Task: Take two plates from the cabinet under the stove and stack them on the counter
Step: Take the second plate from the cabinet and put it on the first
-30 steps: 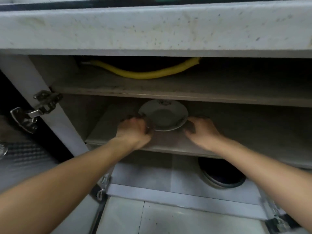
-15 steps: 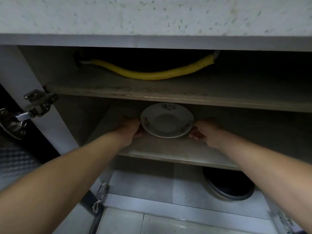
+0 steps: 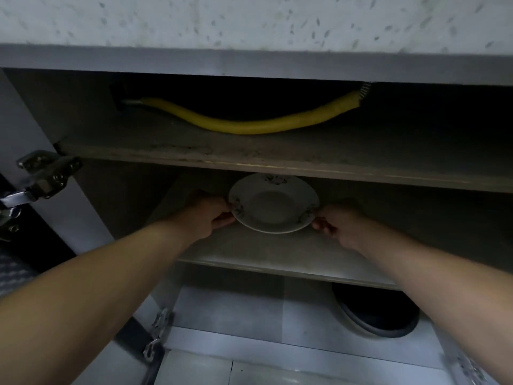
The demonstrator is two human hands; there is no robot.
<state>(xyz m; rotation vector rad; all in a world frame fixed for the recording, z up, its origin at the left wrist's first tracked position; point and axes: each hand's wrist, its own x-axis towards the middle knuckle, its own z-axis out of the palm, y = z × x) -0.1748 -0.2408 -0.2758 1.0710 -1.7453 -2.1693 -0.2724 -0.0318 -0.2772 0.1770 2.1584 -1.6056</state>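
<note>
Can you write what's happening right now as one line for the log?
step: lifting plate | left hand: holds left rim | right hand: holds right rim | place: middle shelf

The yellow hose [image 3: 258, 127] lies on the upper shelf [image 3: 277, 159].

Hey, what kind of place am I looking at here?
Most likely a home kitchen, seen into an open base cabinet under a speckled stone counter. A yellow flexible gas hose runs along the top shelf, and both hands hold a white floral-rimmed ceramic plate on the shelf below.
</note>
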